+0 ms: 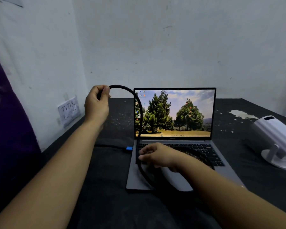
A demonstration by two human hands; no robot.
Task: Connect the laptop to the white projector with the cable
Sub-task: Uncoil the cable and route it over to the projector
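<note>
Both hands' fingers pinch the black cable (139, 113): left hand (97, 101) raised, right hand (153, 155) over the laptop (175, 162)

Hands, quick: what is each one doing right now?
Left hand: closed on the black cable, raised beside the laptop screen.
Right hand: pinching the same cable over the keyboard.

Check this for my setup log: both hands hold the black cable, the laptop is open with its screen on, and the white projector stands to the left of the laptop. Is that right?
Not quite. The head view shows the white projector to the right of the laptop, not the left. The rest holds: the left hand and right hand both hold the black cable, and the laptop is open with its screen on.
</note>
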